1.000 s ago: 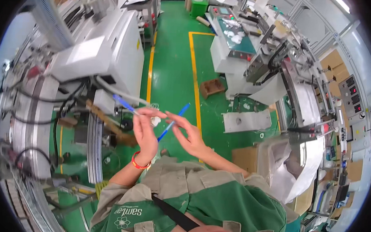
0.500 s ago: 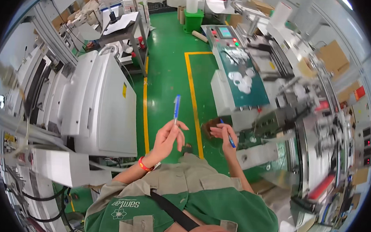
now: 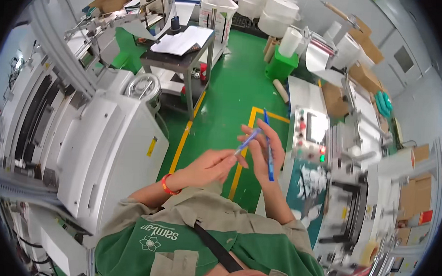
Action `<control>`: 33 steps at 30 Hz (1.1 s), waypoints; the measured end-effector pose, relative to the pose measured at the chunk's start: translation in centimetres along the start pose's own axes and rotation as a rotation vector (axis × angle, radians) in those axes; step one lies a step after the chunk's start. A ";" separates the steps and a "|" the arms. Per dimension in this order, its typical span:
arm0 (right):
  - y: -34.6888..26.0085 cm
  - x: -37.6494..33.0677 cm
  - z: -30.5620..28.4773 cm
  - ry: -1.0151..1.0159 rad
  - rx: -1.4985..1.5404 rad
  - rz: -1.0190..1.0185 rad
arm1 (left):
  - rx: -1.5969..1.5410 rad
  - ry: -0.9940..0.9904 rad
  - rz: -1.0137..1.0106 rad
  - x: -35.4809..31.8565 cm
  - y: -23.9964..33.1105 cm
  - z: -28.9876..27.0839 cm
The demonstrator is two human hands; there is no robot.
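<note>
Brown cardboard boxes (image 3: 359, 33) are stacked at the upper right behind white paper rolls (image 3: 280, 11), and a small yellow label (image 3: 152, 147) sits on the white machine housing (image 3: 110, 152) at my left. My left hand (image 3: 207, 167) pinches the short blue pen piece (image 3: 247, 141) at its fingertips. My right hand (image 3: 262, 152), fingers loosely curled, grips the long blue pen (image 3: 268, 145) upright above the green floor (image 3: 228, 98).
</note>
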State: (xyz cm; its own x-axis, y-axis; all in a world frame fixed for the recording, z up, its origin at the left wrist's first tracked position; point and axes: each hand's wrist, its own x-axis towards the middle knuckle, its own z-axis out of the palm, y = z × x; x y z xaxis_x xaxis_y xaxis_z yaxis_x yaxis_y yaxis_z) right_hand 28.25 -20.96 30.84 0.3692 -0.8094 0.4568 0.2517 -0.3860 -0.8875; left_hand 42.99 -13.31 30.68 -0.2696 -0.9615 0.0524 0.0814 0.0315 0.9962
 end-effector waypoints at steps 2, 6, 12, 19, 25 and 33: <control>2.9 5.3 -2.0 0.065 -0.049 -0.005 | -0.002 -0.036 -0.002 5.7 0.0 -2.3; 7.3 14.3 -5.9 0.094 0.005 -0.006 | 0.104 -0.139 0.005 16.3 0.5 -7.5; 17.2 27.5 -10.3 0.120 0.199 0.160 | 0.145 -0.164 -0.030 30.1 -2.0 -16.8; 29.0 46.8 -7.3 -0.371 0.348 0.515 | 0.085 0.348 -0.082 41.2 -4.8 -27.4; 36.8 58.8 -1.5 -0.828 0.542 0.725 | -0.262 0.555 -0.103 44.2 -5.8 -36.1; 46.1 67.0 11.0 -1.127 0.784 0.893 | -0.673 0.613 0.282 45.5 -11.7 -47.8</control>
State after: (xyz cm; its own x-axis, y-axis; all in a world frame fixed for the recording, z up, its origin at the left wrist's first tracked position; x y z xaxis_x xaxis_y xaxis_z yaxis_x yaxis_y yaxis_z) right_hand 74.42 -88.17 21.21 0.9774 0.2093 -0.0306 -0.1511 0.5895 -0.7935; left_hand 75.64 -70.43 18.04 0.3785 -0.9244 0.0481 0.6538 0.3037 0.6931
